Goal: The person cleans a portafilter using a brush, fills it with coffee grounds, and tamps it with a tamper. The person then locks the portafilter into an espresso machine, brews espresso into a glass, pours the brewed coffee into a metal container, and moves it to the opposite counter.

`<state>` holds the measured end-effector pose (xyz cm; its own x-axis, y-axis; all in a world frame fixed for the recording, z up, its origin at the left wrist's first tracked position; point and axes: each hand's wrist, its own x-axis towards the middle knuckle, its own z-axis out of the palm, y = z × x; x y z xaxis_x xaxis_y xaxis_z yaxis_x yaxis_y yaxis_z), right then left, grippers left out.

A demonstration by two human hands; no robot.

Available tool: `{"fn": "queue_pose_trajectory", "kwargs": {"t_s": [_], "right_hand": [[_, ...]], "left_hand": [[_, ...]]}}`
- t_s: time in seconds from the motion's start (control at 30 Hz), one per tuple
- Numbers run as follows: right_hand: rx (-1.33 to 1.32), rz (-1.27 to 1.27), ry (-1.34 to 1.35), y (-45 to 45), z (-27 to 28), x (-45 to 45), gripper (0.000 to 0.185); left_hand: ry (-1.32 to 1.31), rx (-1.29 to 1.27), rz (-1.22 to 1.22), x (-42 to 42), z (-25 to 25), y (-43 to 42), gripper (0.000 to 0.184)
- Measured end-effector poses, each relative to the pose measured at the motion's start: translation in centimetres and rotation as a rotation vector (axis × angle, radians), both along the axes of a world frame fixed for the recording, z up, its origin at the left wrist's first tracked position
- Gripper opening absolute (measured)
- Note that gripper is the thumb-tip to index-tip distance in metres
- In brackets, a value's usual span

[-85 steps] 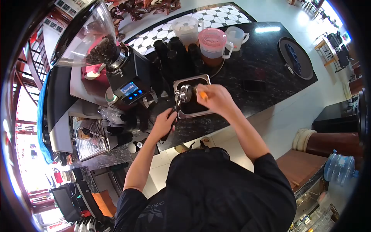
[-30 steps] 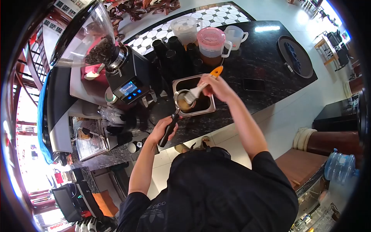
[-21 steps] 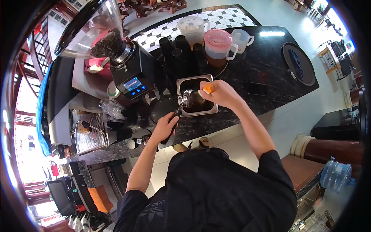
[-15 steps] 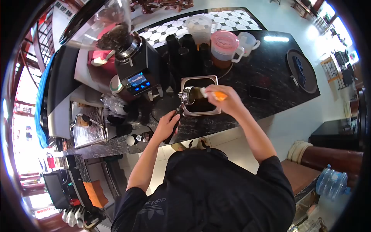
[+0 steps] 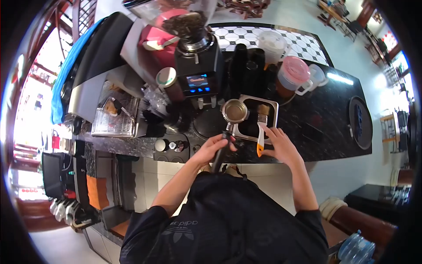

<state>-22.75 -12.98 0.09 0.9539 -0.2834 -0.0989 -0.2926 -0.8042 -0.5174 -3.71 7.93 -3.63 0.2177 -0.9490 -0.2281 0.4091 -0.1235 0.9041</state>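
My left hand (image 5: 216, 147) is wrapped round the black handle of a portafilter (image 5: 234, 111). Its metal basket faces up beside the left rim of a steel container (image 5: 276, 115). A brush (image 5: 262, 127) with tan bristles and a white-and-orange handle rests across that container, bristles inside and handle over the near rim. My right hand (image 5: 282, 146) is beside the brush handle with its fingers stretched out; it looks to have let the brush go. Just behind the portafilter stands a coffee grinder (image 5: 200, 70) with a lit screen and beans in its hopper.
An espresso machine's drip tray (image 5: 115, 115) is at the left, with another portafilter on it. Dark cups (image 5: 248, 66) and a pink-lidded pitcher (image 5: 293, 72) stand behind the container. A round dark tray (image 5: 360, 119) lies at the right. A tamper (image 5: 178, 146) sits near the counter's front edge.
The brush has gone from my right hand at the portafilter to lying across the container, and that hand has opened. The portafilter basket has turned face up. The view has shifted left.
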Motion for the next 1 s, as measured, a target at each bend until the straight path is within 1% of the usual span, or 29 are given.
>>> {"fn": "queue_pose_trajectory", "kwargs": {"t_s": [0.03,0.07,0.1,0.13,0.17,0.2,0.23,0.27,0.3,0.33,0.37,0.4,0.43,0.47,0.5,0.53,0.57,0.6,0.63,0.67,0.7,0.73,0.83,0.93,1.0], "right_hand": [[0.14,-0.049,-0.04,0.5,0.7,-0.1,0.082],[0.198,-0.094,-0.048,1.2,1.4,-0.2,0.071],[0.29,-0.104,-0.079,2.0,0.0,-0.3,0.065],[0.383,-0.115,-0.11,3.0,-0.6,-0.1,0.059],[0.648,-0.079,-0.052,4.3,-0.8,0.3,0.053],[0.874,-0.068,-0.072,6.0,-1.8,0.8,0.054],[1.101,-0.058,-0.092,8.0,-3.3,1.3,0.055],[0.976,-0.111,-0.275,10.4,-4.0,1.7,0.055],[1.056,-0.192,-0.347,11.3,-4.1,2.2,0.054],[1.136,-0.279,-0.42,11.9,-4.1,2.7,0.054],[0.757,-0.217,-0.684,12.0,-5.5,3.7,0.041],[0.989,-0.334,-0.558,11.9,-5.6,3.4,0.035],[1.212,-0.449,-0.42,11.6,-5.6,3.0,0.03],[1.2,-0.496,-0.388,11.5,-5.4,3.1,0.023],[1.198,-0.497,-0.388,11.1,-5.5,3.1,0.023],[1.079,-0.498,-0.346,10.6,-5.6,2.9,0.022],[0.96,-0.496,-0.304,10.1,-5.9,2.8,0.022],[0.904,-0.473,-0.314,9.9,-6.3,2.8,0.025],[0.905,-0.474,-0.312,9.9,-6.4,3.0,0.025],[0.875,-0.441,-0.246,9.8,-6.4,3.3,0.027],[0.842,-0.404,-0.182,9.8,-6.5,3.7,0.029],[0.829,-0.362,-0.19,9.9,-7.0,4.2,0.031],[0.885,-0.347,-0.158,10.8,-7.8,5.6,0.032],[0.849,-0.341,-0.139,11.7,-8.2,7.2,0.033],[0.838,-0.362,-0.123,12.3,-8.4,8.6,0.032]], "left_hand": [[0.046,-0.018,-0.004,-0.2,0.0,0.0,0.033],[0.094,-0.035,-0.009,-0.5,-0.1,-0.1,0.03],[0.061,-0.092,-0.025,-0.7,-0.2,-0.3,0.029],[0.081,-0.11,-0.016,-1.1,0.4,-0.4,0.029],[0.102,-0.126,-0.008,-1.8,0.9,-0.4,0.029],[0.043,-0.139,0.025,-2.4,-0.2,-0.6,0.038],[0.129,-0.132,0.004,-3.0,0.5,-0.6,0.041],[0.077,-0.207,0.033,-3.8,0.0,-1.0,0.043],[0.064,-0.27,0.034,-4.3,-0.2,-1.3,0.045],[0.026,-0.233,0.018,-4.1,-0.4,-1.1,0.046],[-0.011,-0.195,-0.002,-3.9,-0.6,-1.0,0.047],[-0.418,-0.155,-0.076,-2.4,-0.5,-0.9,0.051],[-0.645,-0.134,-0.054,-0.6,-0.8,-0.5,0.054],[-0.819,-0.236,0.074,1.5,-0.7,-0.4,0.056],[-0.939,-0.109,0.345,2.7,2.1,-0.1,0.058],[-1.159,-0.035,0.527,5.1,2.8,0.2,0.065],[-1.432,-0.098,0.647,7.5,4.5,0.1,0.072],[-1.536,-0.073,0.692,9.4,5.7,-0.1,0.08],[-1.624,0.006,0.672,10.8,6.6,-0.6,0.083],[-1.709,0.089,0.65,12.0,7.2,-1.1,0.085],[-1.737,0.087,0.626,13.4,6.7,-1.7,0.088],[-1.738,0.086,0.631,14.1,6.5,-2.3,0.088],[-1.839,0.19,0.573,14.6,6.5,-3.1,0.086],[-1.827,0.149,0.589,14.3,6.5,-2.9,0.087],[-1.644,0.026,0.671,13.8,6.6,-2.1,0.088]]}}
